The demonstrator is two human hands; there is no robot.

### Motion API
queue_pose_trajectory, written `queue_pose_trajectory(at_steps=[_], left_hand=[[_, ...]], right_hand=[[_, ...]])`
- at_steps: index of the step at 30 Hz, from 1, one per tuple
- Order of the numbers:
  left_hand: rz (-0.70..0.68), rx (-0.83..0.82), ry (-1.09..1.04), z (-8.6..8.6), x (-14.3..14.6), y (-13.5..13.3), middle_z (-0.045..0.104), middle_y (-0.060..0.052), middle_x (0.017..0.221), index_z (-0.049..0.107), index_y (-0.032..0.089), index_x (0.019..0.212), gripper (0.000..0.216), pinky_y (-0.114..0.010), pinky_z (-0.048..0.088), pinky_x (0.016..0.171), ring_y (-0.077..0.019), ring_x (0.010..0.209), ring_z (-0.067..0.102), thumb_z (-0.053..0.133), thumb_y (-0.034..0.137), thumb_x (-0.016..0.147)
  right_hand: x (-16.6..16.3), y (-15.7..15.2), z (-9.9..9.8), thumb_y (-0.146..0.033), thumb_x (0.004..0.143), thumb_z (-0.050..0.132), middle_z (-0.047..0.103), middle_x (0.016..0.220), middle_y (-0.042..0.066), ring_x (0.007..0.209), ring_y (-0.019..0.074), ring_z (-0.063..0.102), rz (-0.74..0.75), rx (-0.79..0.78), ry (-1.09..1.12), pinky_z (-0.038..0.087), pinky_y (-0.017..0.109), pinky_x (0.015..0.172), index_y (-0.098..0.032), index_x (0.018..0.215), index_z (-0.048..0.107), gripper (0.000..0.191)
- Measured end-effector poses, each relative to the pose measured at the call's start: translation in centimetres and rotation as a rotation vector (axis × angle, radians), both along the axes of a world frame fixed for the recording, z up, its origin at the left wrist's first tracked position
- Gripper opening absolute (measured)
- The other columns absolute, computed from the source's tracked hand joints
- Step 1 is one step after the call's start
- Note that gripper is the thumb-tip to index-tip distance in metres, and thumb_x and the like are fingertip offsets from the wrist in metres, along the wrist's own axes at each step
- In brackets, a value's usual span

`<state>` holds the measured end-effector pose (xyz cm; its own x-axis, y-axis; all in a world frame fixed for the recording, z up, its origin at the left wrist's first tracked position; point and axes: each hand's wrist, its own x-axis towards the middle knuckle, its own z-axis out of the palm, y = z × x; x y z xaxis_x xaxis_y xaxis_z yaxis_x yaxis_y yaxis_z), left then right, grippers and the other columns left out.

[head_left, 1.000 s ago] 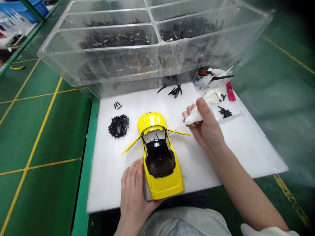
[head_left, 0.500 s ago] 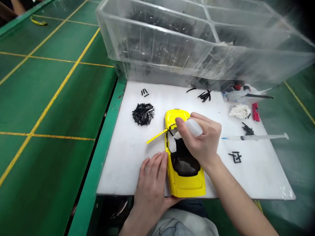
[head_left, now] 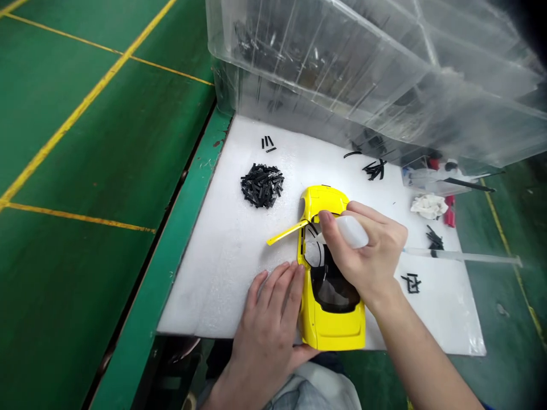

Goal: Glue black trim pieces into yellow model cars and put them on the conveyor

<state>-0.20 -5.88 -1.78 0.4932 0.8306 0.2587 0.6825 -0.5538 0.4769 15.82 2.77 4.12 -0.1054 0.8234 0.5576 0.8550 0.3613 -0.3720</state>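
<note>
A yellow model car body (head_left: 337,333) with dark windows lies on a white foam sheet (head_left: 205,285), its left door (head_left: 286,232) swung outward. My left hand (head_left: 273,307) holds the car from its left side, fingers stretched along the flank and thumb at the rear edge. Over the cabin, my right hand (head_left: 371,256) is closed round a small white squeeze bottle (head_left: 354,232). The bottle's narrow tip points left into the car near the door opening; its exact contact point is hard to make out. Thin black strips show inside by the windscreen.
Left of the car sits a pile of short black strips (head_left: 262,185). A clear syringe (head_left: 465,256), crumpled white tissue (head_left: 428,206) and small groups of black pieces (head_left: 412,283) lie to the right. A clear divided bin (head_left: 320,68) overhangs the back. Green table (head_left: 85,256) surrounds the sheet.
The camera view has shifted and turned, so everything sits differently in the picture. Both hands keep their hold, and the bottle's tip stays near the car's left door opening.
</note>
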Motion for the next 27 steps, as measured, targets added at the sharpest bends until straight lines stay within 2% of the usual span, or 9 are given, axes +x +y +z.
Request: queue_pose_trajectory(at_steps=[7,14,27], left_hand=[[-0.008,0.009,-0.008,0.1,-0.1,0.1,0.062,-0.016,0.132,0.044,0.004,0.140,0.079,-0.041,0.031,0.112,-0.0276,0.128,0.053,0.056,0.060,0.086],[-0.016,-0.013,-0.006,0.1,-0.1,0.2,0.061,-0.015,0.135,0.043,0.006,0.141,0.077,-0.041,0.030,0.113,-0.0272,0.129,0.051,0.056,0.059,0.086],[-0.029,-0.021,-0.005,0.1,-0.2,0.0,0.060,-0.015,0.135,0.042,0.004,0.142,0.083,-0.041,0.027,0.114,-0.0275,0.131,0.049,0.060,0.060,0.083]], right_hand=[[-0.1,0.0,0.2,-0.017,0.086,0.063,0.030,0.051,-0.006,0.045,0.0074,0.028,0.011,0.009,-0.029,0.021,0.027,0.045,-0.020,0.051,0.037,0.044],[0.0,-0.7,0.6,-0.016,0.087,0.062,0.028,0.051,-0.006,0.046,0.0071,0.025,-0.076,0.049,0.081,0.019,0.028,0.045,-0.020,0.053,0.033,0.045],[-0.1,-1.3,0.2,-0.014,0.086,0.063,0.030,0.051,-0.006,0.045,0.0066,0.026,-0.016,-0.037,0.060,0.021,0.027,0.045,-0.019,0.051,0.036,0.044]])
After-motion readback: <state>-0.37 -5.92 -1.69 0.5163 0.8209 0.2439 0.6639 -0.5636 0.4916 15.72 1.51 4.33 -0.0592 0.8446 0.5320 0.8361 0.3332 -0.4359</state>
